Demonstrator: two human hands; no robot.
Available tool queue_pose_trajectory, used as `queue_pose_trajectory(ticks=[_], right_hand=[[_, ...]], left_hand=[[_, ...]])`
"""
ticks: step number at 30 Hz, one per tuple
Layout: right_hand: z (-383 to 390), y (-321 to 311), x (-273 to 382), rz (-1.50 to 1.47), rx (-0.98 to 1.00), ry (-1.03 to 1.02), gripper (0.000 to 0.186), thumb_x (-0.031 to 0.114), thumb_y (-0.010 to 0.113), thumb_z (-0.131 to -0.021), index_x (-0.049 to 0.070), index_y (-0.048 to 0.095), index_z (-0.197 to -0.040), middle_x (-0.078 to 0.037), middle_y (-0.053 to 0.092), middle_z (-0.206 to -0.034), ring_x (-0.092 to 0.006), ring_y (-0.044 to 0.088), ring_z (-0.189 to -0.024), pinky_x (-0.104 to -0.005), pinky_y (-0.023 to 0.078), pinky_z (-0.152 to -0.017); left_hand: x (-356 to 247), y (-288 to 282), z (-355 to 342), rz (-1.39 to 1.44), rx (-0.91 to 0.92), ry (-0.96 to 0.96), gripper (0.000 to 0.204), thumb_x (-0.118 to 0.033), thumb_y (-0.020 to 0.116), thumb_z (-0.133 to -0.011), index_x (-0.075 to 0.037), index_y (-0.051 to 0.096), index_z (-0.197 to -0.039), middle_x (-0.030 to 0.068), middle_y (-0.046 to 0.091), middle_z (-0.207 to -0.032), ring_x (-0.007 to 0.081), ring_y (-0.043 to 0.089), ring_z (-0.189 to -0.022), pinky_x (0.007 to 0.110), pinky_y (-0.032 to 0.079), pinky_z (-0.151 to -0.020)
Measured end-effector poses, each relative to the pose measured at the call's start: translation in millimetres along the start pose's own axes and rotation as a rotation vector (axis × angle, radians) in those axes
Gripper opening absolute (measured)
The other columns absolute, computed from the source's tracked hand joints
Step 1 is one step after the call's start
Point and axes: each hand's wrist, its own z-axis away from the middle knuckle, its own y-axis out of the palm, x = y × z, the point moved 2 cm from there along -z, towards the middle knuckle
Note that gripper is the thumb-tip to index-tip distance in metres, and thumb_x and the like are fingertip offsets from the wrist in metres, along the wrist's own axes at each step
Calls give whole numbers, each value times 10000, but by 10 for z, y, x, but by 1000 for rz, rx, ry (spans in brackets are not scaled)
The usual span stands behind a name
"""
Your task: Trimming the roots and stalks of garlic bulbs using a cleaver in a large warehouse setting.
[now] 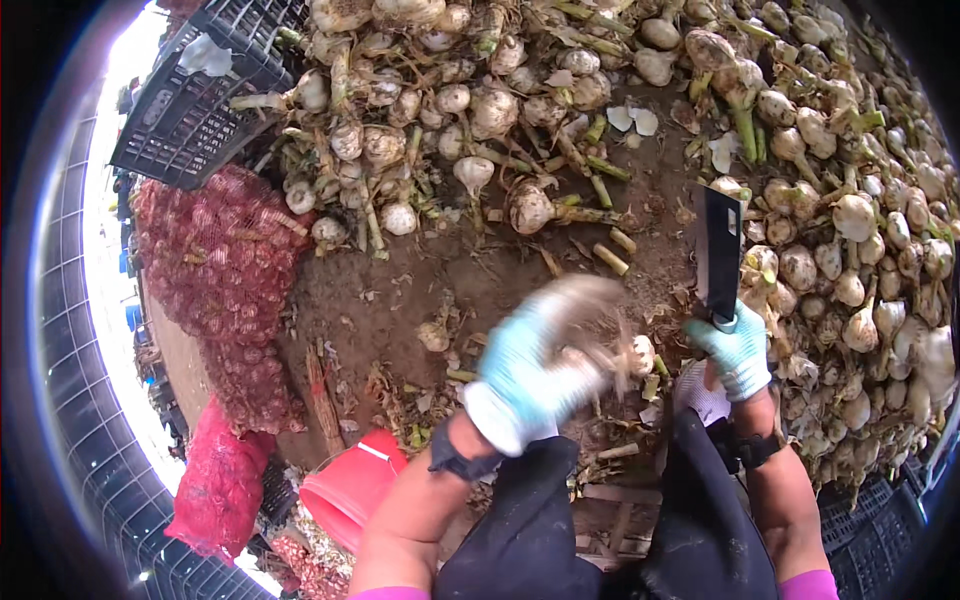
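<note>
My right hand (735, 350), in a pale blue and white glove, is closed round the lower end of a broad-bladed knife (718, 255). The dark blade points up and away from me, beside the garlic heap at right. My left hand (540, 365), gloved alike, is over the ground in front of my knees. Motion smears its fingers, so whether they grip anything is unclear. Dry, blurred strands show at its fingertips, next to a whitish garlic bulb (642, 355). A cut piece of stem (611, 259) lies beyond my left hand.
Soil-marked garlic bulbs with stems (495, 110) are piled at the far side, and another heap (850, 290) fills the right. At left are a black plastic crate (190, 115), a full red mesh sack (220, 260), a pink sack (220, 485) and a red plastic container (350, 485).
</note>
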Motion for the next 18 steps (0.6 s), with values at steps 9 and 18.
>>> queue_pose_trajectory(ticks=[9,18], right_hand=[[85,183,8,141,15,-90,180,104,732,-648,42,596,-749,41,478,-602,-47,424,-564,-218,391,-528],[338,447,449,291,331,-221,348,252,761,-673,45,632,-922,-116,639,-787,-225,621,-674,-312,489,-623]], left_hand=[[1276,-1133,311,-1047,-290,-468,698,-224,723,-588,-22,473,-1207,253,502,-1145,370,556,-975,419,463,-837],[374,139,-87,249,55,-26,832,-314,799,-665,21,365,-1292,117,499,-1202,178,466,-1123,292,367,-959]])
